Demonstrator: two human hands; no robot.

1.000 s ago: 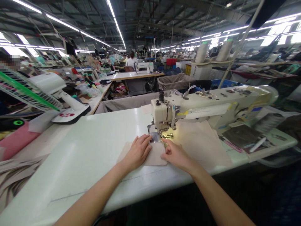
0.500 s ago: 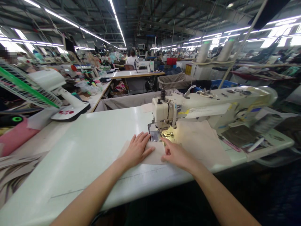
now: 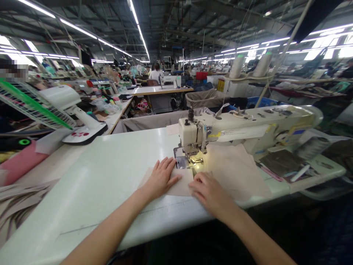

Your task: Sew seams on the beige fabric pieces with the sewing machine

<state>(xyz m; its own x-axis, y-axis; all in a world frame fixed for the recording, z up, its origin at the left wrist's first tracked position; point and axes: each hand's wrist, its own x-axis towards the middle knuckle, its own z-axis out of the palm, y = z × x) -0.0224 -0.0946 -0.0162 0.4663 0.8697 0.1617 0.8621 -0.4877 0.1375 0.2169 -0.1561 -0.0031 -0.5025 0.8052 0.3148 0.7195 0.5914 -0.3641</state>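
A small beige fabric piece [image 3: 179,186] lies on the white table [image 3: 110,176] in front of the needle of a cream sewing machine [image 3: 242,127]. My left hand [image 3: 161,177] lies flat on the piece's left part, fingers stretched toward the presser foot [image 3: 193,161]. My right hand [image 3: 211,193] rests on the piece's right edge just below the lit needle plate, fingers curled down onto the cloth. A larger beige cloth [image 3: 237,171] spreads under the machine arm to the right.
A white desk fan [image 3: 55,106] stands at the table's far left beside a pink cloth [image 3: 19,163]. Two thread cones [image 3: 249,66] rise behind the machine. A pen and papers [image 3: 292,165] lie at the right end. Grey fabric bins [image 3: 154,119] and other workstations fill the background.
My right hand has drawn back toward me from the needle, its pointing finger now curled down. My left hand has barely moved.
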